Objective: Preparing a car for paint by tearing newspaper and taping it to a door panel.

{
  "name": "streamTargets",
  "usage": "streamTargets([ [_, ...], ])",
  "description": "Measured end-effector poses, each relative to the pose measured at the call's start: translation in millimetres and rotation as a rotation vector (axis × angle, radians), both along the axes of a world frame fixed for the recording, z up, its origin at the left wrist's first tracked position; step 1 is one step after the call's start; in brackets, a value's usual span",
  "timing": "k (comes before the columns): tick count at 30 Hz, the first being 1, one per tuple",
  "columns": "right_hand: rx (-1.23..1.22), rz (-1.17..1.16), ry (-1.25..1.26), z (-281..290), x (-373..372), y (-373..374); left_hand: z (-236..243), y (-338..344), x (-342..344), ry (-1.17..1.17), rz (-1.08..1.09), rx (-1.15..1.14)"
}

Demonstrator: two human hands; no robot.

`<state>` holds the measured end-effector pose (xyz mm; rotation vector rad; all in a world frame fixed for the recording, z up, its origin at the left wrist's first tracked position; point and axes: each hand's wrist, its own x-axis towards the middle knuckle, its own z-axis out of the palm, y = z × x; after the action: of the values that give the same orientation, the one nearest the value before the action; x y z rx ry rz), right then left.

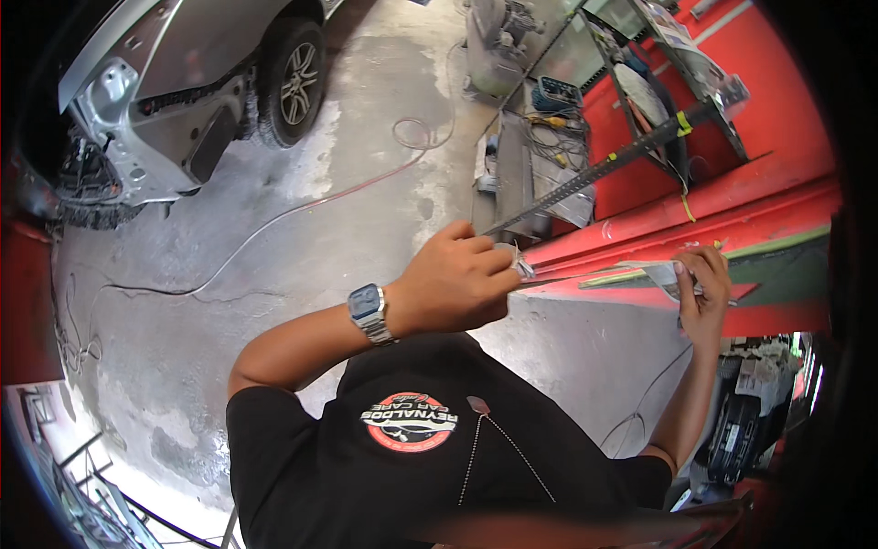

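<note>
Pale thin sheet (660,274) is pinched between the thumb and fingers of the right hand (702,291), close to a red panel (631,229). Opposite it, the left hand (462,279) has its fingers curled in, a crumpled shiny scrap (523,264) right beside them; whether they grip it, I cannot tell. A metal watch (368,309) circles the left wrist. Farther out, a dark perforated bar (608,167) slants upward, a thin hose (366,188) winds across the concrete floor (366,110), and a partly stripped silver car (201,55) stands at upper left.

Close fisheye from the head, apparently steeply downward.
</note>
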<state>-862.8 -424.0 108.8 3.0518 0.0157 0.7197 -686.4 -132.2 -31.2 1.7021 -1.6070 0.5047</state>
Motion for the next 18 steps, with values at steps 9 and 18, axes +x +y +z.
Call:
streamTargets([
  [9, 0.023, -0.04, 0.019, 1, -5, -7, -20, 21, 6, 0.098, 0.004, 0.034],
  [18, 0.009, -0.026, 0.034, 6, -2, -6, -31, 36, 10, 0.181, 0.019, 0.042],
])
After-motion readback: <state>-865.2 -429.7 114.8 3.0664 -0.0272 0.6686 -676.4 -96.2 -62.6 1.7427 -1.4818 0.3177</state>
